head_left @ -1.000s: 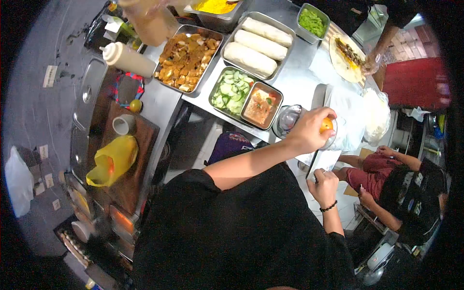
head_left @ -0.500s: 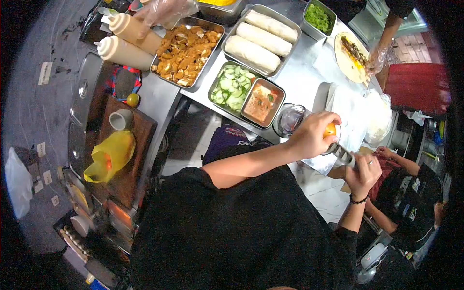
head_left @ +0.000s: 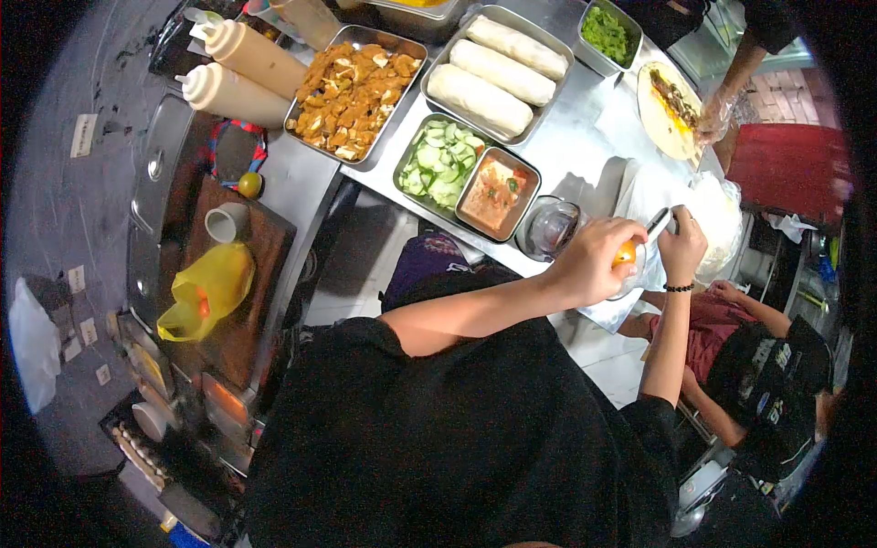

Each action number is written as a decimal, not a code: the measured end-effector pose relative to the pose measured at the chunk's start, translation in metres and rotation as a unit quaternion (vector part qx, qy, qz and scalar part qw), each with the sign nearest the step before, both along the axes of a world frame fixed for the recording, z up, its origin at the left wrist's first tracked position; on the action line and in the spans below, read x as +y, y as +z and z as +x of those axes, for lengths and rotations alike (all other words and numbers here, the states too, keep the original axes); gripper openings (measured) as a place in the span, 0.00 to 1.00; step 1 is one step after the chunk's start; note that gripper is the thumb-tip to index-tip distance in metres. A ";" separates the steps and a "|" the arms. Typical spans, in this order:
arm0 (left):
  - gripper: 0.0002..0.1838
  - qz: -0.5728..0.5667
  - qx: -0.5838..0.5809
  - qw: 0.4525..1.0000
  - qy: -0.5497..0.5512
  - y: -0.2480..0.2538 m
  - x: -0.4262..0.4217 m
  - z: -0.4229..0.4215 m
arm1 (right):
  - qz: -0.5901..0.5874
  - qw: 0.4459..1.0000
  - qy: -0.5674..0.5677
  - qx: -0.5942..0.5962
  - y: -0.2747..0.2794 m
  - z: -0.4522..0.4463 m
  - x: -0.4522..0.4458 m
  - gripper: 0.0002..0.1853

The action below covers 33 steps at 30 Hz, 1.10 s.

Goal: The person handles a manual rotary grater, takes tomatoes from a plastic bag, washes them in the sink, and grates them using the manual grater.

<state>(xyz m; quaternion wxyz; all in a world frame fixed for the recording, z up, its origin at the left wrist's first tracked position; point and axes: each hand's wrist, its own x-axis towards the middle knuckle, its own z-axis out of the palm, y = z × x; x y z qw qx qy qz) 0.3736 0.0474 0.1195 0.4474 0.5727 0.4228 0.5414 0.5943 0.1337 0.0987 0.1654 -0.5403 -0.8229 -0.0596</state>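
Observation:
My left hand (head_left: 598, 260) is closed around a small orange round thing (head_left: 625, 253), just above a clear container (head_left: 632, 285) that is partly hidden. To its right, my right hand (head_left: 683, 245), with a dark beaded bracelet at the wrist, grips a metal tool (head_left: 658, 223) whose tip points towards the orange thing. Left of my hands stands a clear round container (head_left: 550, 226). White plastic (head_left: 647, 183) lies behind them. Beside that is a clear bag with pale contents (head_left: 717, 219).
Trays of white rolls (head_left: 493, 75), browned chunks (head_left: 356, 91), sliced cucumber (head_left: 438, 164), reddish sauce (head_left: 496, 194) and chopped greens (head_left: 605, 35) cover the counter. Squeeze bottles (head_left: 236, 94) stand left. A co-worker's gloved hand (head_left: 717, 121) touches a filled flatbread (head_left: 665, 111). Another person (head_left: 772, 384) sits right.
My right hand has moved up and to the right with the tool, which was lower before. My left hand stays around the orange thing. A gloved hand at the squeeze bottles has left view.

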 end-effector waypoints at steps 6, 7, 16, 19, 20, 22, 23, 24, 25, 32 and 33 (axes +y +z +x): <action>0.19 -0.020 -0.022 0.999 -0.030 -0.004 0.001 0.001 | -0.205 0.978 -0.009 -0.025 -0.070 0.014 -0.050 0.12; 0.18 -0.025 -0.006 0.999 -0.028 0.000 0.001 0.001 | -0.225 0.973 0.016 -0.045 -0.071 0.016 -0.055 0.16; 0.17 -0.024 0.051 0.998 -0.036 0.011 0.005 -0.004 | -0.066 0.995 -0.021 0.068 -0.045 -0.017 -0.105 0.31; 0.17 -0.005 0.067 0.997 -0.027 0.006 0.004 -0.002 | 0.074 0.823 -0.317 0.466 -0.105 -0.001 -0.143 0.19; 0.18 0.001 0.065 0.997 -0.027 0.005 0.004 -0.002 | 0.073 0.642 -0.412 0.642 -0.122 0.007 -0.142 0.15; 0.18 -0.033 0.052 0.997 -0.048 0.008 0.004 -0.003 | -0.216 0.425 -0.408 0.779 -0.115 0.022 -0.137 0.17; 0.18 -0.029 0.052 0.997 -0.049 0.008 0.005 -0.002 | -0.245 0.445 -0.399 0.763 -0.110 0.019 -0.127 0.20; 0.18 -0.026 0.054 0.997 -0.047 0.009 0.004 -0.003 | -0.300 0.535 -0.273 0.741 -0.149 0.060 -0.127 0.19; 0.18 -0.026 0.062 0.997 -0.044 0.009 0.004 -0.005 | -0.228 0.576 -0.316 0.719 -0.134 0.050 -0.117 0.18; 0.18 -0.037 0.048 0.997 -0.054 0.014 0.002 -0.004 | -0.151 0.620 -0.468 0.612 -0.119 0.078 -0.108 0.19; 0.18 -0.033 0.050 0.997 -0.054 0.013 0.002 -0.004 | 0.015 0.790 -0.439 0.428 -0.108 0.062 -0.115 0.21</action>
